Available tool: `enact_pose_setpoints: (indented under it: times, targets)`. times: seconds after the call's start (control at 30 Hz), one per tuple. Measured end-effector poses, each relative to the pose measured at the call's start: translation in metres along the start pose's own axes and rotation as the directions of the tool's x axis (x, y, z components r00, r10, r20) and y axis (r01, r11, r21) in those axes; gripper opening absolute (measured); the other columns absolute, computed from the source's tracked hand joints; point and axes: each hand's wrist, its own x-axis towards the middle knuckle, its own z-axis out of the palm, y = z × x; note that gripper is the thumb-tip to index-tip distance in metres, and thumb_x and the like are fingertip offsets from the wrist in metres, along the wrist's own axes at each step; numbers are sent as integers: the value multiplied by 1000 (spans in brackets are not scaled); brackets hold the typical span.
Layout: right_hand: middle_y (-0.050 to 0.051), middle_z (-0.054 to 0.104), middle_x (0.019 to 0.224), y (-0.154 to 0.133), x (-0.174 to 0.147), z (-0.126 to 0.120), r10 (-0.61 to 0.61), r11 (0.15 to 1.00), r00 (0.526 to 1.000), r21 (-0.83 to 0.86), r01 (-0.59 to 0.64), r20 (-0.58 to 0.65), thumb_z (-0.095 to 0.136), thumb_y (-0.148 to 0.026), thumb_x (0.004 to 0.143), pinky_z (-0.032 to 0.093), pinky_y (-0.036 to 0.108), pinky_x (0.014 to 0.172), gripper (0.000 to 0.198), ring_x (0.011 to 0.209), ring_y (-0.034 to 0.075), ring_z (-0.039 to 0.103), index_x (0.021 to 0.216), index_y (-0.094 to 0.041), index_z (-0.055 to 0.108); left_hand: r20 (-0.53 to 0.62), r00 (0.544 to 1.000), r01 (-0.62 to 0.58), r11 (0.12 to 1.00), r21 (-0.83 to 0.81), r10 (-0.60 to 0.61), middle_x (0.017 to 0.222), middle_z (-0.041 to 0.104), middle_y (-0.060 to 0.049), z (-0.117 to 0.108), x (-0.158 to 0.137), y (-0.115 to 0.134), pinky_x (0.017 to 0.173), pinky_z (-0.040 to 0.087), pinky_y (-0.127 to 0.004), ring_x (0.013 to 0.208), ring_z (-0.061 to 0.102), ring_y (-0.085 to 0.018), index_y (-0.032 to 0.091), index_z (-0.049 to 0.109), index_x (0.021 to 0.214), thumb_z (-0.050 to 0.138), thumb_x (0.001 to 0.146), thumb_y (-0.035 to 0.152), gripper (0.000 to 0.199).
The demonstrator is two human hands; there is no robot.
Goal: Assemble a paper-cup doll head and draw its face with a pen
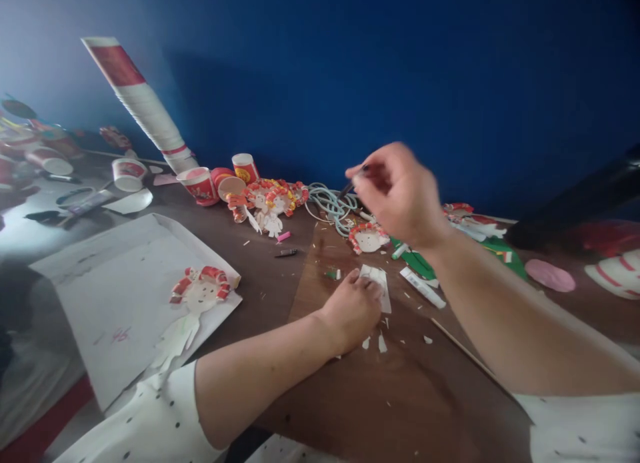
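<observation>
The left hand (353,309) lay curled on the brown counter (400,396), fingers pressing a white paper piece (380,283) flat. Above it, the right hand (397,193) hung raised, fingers pinched together on a thin dark pen (350,186). Just beyond lay a paper-cup face (369,238), a glue stick (423,287) and a coiled cable (330,203).

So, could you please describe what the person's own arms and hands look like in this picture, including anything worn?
Both forearms are bare. Each arm comes out of a short white sleeve sprinkled with small dark dots: the left sleeve ends above the elbow, as does the right sleeve. The left hand and the right hand wear no gloves; no rings, watch or bracelets are visible, though the right hand is blurred.
</observation>
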Motion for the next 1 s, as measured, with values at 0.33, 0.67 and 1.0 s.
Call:
enact_pose_setpoints:
  times: [0.33,0.67,1.0]
  targets:
    - [2,66,75,35,-60,-56,563,751,807,519,-408,-179,60,-35,85,43,26,43,16,47,10,53,93,-22,57,24,999,-25,999,-32,26,108,63,-12,-5,1,-1,104,35,-40,102,57,-23,11,65,101,51,86,16,21]
    - [3,68,97,67,-110,-63,576,746,817,439,-501,-45,68,-40,79,59,33,66,20,73,15,67,92,-24,71,-1,1000,-13,1000,-16,13,110,62,-13,-2,-1,-1,106,34,-40,106,56,-23,9,63,105,46,89,15,24]
    - [6,70,97,57,-112,-49,547,742,835,431,-514,55,59,-44,86,62,30,68,26,76,17,71,93,-20,65,55,998,10,1000,-29,-8,114,63,-13,-12,1,-3,103,39,-37,107,57,-24,9,62,109,47,90,16,26]
